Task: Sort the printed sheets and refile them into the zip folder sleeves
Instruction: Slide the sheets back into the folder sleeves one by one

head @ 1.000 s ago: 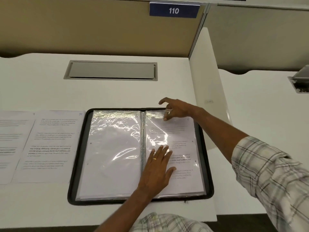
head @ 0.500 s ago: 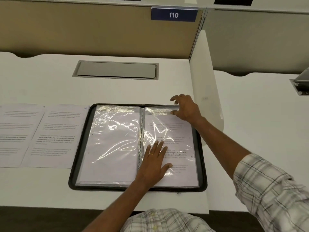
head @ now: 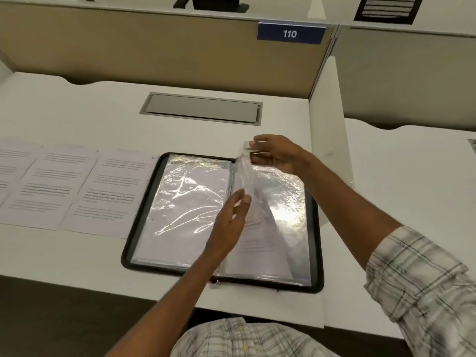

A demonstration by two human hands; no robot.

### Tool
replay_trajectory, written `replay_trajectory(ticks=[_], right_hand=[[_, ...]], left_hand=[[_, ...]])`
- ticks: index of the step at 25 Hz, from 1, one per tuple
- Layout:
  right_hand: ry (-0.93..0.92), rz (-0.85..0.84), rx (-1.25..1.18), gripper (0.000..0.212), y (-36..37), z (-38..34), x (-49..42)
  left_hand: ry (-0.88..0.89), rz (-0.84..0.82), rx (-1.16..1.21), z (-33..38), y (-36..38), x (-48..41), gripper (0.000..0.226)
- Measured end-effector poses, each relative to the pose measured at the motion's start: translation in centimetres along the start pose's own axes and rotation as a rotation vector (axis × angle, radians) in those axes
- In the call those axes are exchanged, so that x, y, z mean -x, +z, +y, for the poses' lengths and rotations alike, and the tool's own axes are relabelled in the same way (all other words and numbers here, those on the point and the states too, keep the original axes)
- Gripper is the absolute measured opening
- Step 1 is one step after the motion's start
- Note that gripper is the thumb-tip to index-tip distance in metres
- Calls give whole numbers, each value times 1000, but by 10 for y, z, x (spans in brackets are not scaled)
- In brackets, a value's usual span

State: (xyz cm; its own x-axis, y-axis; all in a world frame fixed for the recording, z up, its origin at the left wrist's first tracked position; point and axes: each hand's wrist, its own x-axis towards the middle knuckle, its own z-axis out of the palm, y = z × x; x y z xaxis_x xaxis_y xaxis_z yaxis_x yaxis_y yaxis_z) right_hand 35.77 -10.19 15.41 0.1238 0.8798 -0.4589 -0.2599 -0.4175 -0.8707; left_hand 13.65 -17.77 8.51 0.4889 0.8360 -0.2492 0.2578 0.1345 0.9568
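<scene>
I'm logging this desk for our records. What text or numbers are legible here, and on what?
"110": on the blue sign atop the partition.
Too blurred to read: body text of the loose printed sheets left of the zip folder; their blue handwritten corner mark is unclear.
Too blurred to read: printed lines on the filed sheet inside the raised sleeve.

Black zip folder [head: 316, 284] lying open on counter [head: 77, 119]; clear sleeve [head: 260, 217] standing raised at spine; printed sheets [head: 108, 191] lying in row just left.
</scene>
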Motion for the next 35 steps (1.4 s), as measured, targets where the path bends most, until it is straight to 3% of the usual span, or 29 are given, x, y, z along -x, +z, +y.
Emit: replay_trajectory(ticks=[3,5,7,10,12,16,18,21,23,26,28,31,35], right_hand=[[-39,-136,18,50,34,13,0],[-84,-134,11,55,57,37,4],[-201,-28,132,55,79,73,16],[-406,177,559,51,115,151,32],[-455,220,829,56,142,204,37],[-428,253,1276,69,187,268,37],[-464,319,1387,69,193,276,36],[-436,356,1449,68,198,277,35],[-436,365,1506,68,200,281,35],[-386,360,1511,68,198,279,33],[-362,378,1459,69,207,279,33],[-357,387,1400,70,243,276,24],[-549,253,1462,70,296,248,-23]], left_hand=[[-88,49,156,41,-48,-4,100],[-115,30,170,51,-85,-8,98],[-101,43,116,49,-119,-15,84],[-27,191,-140,32,-167,-20,74],[67,243,-357,10,-195,-17,73],[358,128,-661,-72,-223,-4,59],[408,-23,-834,-106,-224,7,55],[417,-254,-1079,-143,-228,24,62],[440,-278,-1192,-159,-233,28,64],[412,-325,-1181,-149,-236,23,63],[467,-238,-1204,-152,-248,23,61],[335,-138,-1053,-142,-289,24,63],[154,89,-1044,-134,-365,21,75]])
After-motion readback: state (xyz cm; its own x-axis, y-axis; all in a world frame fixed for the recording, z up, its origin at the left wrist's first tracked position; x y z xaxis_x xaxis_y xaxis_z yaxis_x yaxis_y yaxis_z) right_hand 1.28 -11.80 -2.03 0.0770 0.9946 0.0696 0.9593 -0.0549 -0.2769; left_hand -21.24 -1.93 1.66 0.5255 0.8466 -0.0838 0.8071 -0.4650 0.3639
